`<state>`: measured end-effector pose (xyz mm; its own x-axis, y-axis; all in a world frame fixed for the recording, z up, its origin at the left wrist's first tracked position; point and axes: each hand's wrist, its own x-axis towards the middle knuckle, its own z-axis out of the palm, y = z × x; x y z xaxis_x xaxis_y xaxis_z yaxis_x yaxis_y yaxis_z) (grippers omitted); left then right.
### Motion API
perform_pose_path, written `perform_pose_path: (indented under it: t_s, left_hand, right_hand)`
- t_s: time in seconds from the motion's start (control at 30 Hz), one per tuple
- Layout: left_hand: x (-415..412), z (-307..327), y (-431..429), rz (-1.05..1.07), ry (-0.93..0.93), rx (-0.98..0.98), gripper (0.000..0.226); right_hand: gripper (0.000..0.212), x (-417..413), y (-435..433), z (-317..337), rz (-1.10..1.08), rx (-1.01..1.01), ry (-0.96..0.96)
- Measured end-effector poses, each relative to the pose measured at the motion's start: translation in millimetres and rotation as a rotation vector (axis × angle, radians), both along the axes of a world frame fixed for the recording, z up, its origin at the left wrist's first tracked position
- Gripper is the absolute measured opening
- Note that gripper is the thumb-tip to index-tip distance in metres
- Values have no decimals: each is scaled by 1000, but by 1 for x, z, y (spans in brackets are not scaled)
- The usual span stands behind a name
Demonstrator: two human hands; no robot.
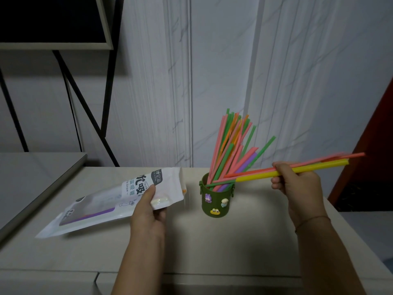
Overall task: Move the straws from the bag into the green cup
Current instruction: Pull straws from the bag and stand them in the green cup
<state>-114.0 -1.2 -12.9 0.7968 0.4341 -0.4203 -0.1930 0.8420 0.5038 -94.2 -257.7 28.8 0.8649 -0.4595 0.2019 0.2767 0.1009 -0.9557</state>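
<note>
A green cup (217,204) with cartoon stickers stands on the table, filled with several coloured straws (230,143) that fan up and to the right. My right hand (297,184) pinches a small bunch of yellow and pink-orange straws (316,168), held almost level, their left tips over the cup's rim. My left hand (148,211) grips the white straw bag (110,201) near its open end, which faces the cup. A purple straw shows through the bag's clear window, and an orange tip pokes from the opening.
The pale table (212,248) has a seam along its front edge. A grey surface (38,171) lies to the left. Black metal frame legs (85,107) stand at the back left before a white marbled wall. A dark red panel (374,145) is at the right.
</note>
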Motion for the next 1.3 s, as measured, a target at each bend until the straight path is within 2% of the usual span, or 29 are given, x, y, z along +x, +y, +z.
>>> perform_pose_path:
  t_s: [0.3,0.6,0.83,0.9,0.97,1.07,1.3]
  left_hand:
    - [-1,1,-1,2,-11,-23,21]
    - [-2,0,-7,-15,7,-15,34]
    - [-2,0,-10,-38,-13,8,26]
    - [-2,0,-11,-34,-17,-2,35]
    - [-2,1,-12,-29,-24,-13,41]
    - [-3,1,-13,-41,-39,-22,38]
    - [-3,3,-15,-92,-48,11,29]
  right_hand:
    - [16,8,11,-4,8,-131,31]
    - [17,16,40,-3,117,-423,84]
    - [18,24,62,-13,226,-644,176]
    - [14,24,66,-19,292,-590,211]
    - [15,23,68,-22,335,-447,209]
    - [21,20,62,-21,288,-279,150]
    - [18,21,62,-19,94,-275,52]
